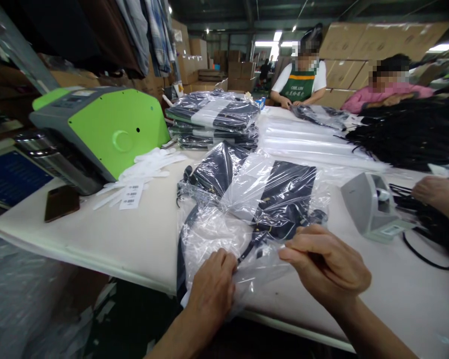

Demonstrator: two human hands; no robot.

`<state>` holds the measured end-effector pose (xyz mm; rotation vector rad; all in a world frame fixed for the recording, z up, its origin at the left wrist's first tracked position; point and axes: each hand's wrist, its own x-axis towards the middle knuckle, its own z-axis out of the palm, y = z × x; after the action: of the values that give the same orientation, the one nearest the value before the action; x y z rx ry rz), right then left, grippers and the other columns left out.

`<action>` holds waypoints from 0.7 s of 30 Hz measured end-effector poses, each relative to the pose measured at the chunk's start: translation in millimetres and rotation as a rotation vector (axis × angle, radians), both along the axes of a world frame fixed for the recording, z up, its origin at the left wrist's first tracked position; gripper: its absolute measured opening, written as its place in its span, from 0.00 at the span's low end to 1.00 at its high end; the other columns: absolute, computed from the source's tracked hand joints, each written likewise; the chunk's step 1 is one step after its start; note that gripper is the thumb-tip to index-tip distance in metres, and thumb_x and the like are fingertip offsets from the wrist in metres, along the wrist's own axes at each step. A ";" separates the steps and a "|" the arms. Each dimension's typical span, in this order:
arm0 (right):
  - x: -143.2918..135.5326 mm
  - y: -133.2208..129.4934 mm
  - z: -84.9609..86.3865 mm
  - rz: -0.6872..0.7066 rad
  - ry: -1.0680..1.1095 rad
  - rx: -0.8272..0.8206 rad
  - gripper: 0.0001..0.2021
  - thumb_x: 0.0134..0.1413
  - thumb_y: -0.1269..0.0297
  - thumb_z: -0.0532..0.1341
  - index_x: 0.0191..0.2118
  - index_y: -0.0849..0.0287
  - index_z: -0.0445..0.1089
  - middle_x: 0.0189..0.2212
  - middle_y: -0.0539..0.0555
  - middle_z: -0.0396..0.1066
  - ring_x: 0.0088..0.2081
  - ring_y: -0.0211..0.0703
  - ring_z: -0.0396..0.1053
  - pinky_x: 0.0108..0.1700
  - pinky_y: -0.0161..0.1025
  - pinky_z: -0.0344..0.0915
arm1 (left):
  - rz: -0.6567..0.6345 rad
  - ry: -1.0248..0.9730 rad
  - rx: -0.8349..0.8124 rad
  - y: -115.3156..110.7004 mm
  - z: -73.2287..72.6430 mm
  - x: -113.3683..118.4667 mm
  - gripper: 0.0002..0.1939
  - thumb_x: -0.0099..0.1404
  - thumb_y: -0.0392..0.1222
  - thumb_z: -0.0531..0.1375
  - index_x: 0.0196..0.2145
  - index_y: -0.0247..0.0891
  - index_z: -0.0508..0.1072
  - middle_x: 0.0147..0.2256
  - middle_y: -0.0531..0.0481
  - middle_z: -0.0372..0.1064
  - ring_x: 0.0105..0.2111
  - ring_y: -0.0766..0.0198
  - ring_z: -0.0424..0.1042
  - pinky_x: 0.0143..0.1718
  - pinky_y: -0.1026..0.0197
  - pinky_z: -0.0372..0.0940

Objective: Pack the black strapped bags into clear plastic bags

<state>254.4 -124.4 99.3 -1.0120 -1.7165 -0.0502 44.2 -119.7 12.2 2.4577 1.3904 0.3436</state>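
Head view: On a pale table [142, 244], a dark item [288, 187] in a clear plastic bag [213, 234] lies mid-frame, beyond both hands, its longer side running across the picture. The right hand [329, 264], lower right of centre and nearer the item, pinches the plastic; the left hand [213, 281], lower centre, curls against it, its grip unclear.

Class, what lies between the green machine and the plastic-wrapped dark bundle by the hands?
In the head view, a fan of white strips, then bare tabletop.
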 end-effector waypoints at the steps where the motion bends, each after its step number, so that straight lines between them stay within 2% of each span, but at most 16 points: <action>1: 0.5 0.9 0.4 0.009 0.024 -0.002 0.07 0.53 0.71 0.70 0.34 0.53 0.72 0.23 0.48 0.72 0.25 0.39 0.69 0.26 0.36 0.66 | 0.005 -0.037 -0.017 0.8 -0.7 -5.9 0.15 0.56 0.25 0.56 0.38 0.41 0.66 0.40 0.48 0.66 0.41 0.56 0.67 0.42 0.54 0.67; 3: -1.2 7.1 0.7 0.051 0.059 -0.011 0.07 0.53 0.71 0.70 0.34 0.54 0.72 0.23 0.48 0.71 0.24 0.38 0.68 0.25 0.36 0.64 | -0.024 -0.099 -0.039 -0.1 -0.1 -18.1 0.14 0.57 0.23 0.54 0.37 0.40 0.66 0.40 0.48 0.66 0.41 0.58 0.67 0.41 0.57 0.66; 5: -6.3 20.1 -0.9 0.062 0.075 -0.027 0.06 0.54 0.70 0.69 0.32 0.55 0.71 0.23 0.47 0.70 0.23 0.36 0.66 0.25 0.35 0.63 | -0.117 -0.118 -0.035 -4.2 2.9 -29.3 0.13 0.59 0.23 0.53 0.35 0.40 0.66 0.38 0.49 0.67 0.39 0.58 0.67 0.39 0.57 0.65; 8: -16.1 48.1 -10.1 -0.012 0.082 -0.101 0.08 0.57 0.66 0.68 0.28 0.56 0.70 0.22 0.46 0.67 0.23 0.34 0.63 0.27 0.34 0.61 | -0.237 -0.164 -0.021 -12.9 9.6 -44.3 0.10 0.66 0.27 0.52 0.33 0.40 0.68 0.35 0.49 0.69 0.36 0.59 0.67 0.38 0.58 0.63; 12: -24.7 81.4 -33.6 -0.059 0.114 -0.276 0.11 0.58 0.62 0.67 0.27 0.57 0.70 0.22 0.45 0.66 0.24 0.33 0.62 0.30 0.33 0.60 | -0.250 -0.340 -0.008 -21.2 12.1 -59.4 0.12 0.75 0.44 0.49 0.41 0.42 0.71 0.32 0.51 0.71 0.34 0.62 0.69 0.36 0.60 0.64; 15: -27.8 94.0 -52.2 -0.065 0.119 -0.387 0.11 0.58 0.60 0.66 0.27 0.57 0.70 0.23 0.45 0.68 0.25 0.34 0.63 0.31 0.34 0.60 | -0.165 -0.315 0.128 -25.4 2.1 -62.9 0.16 0.71 0.56 0.56 0.35 0.41 0.70 0.28 0.53 0.69 0.29 0.62 0.68 0.30 0.61 0.62; 17: -29.5 98.6 -62.2 -0.086 0.103 -0.445 0.12 0.57 0.59 0.66 0.27 0.57 0.71 0.23 0.46 0.69 0.25 0.35 0.64 0.31 0.34 0.60 | -0.116 -0.232 0.274 -27.5 -8.2 -63.0 0.15 0.69 0.51 0.60 0.28 0.41 0.66 0.24 0.54 0.66 0.27 0.63 0.66 0.29 0.60 0.59; 21: -33.1 106.2 -76.2 -0.149 0.050 -0.533 0.12 0.57 0.57 0.66 0.27 0.57 0.72 0.24 0.47 0.71 0.26 0.37 0.66 0.33 0.36 0.61 | -0.095 -0.135 0.468 -29.5 -26.9 -65.2 0.13 0.70 0.38 0.56 0.25 0.41 0.65 0.23 0.54 0.65 0.26 0.62 0.65 0.30 0.58 0.58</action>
<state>221.3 -18.2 23.1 -1.5166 -1.6399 0.3510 -21.0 -149.1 -14.7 2.7857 1.2409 0.8829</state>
